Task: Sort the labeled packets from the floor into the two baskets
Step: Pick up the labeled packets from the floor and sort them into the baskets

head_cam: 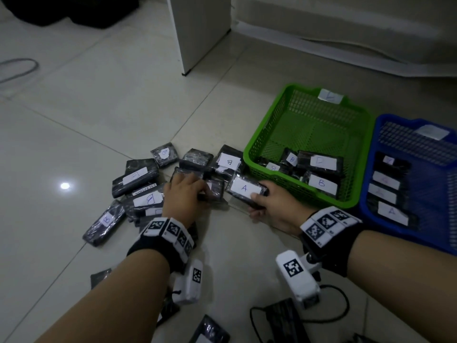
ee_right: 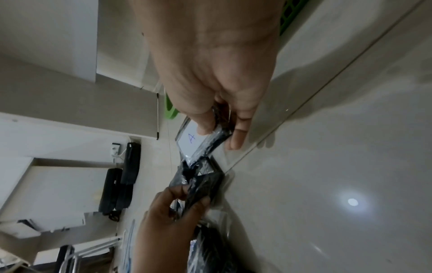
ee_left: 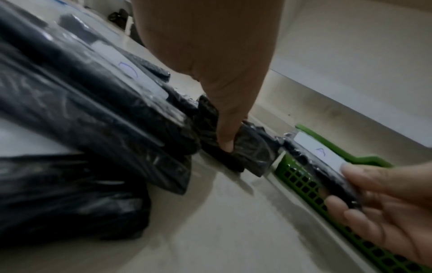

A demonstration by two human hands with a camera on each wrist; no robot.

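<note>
Right hand (head_cam: 272, 206) clamped round the A packet (head_cam: 244, 188), thumb on the label, fingers underneath, just off the floor beside the green basket (head_cam: 262, 134). Left hand (head_cam: 184, 194) curled on a dark packet (head_cam: 214, 190) in the pile, label not readable. Hands close, not touching. Best carried clear over the green basket, holding B packets, to the blue basket (head_cam: 371, 194), where A labels lay. Worth turning the left packet label-up before choosing. Slippery wrap: firm grip needed.
</note>
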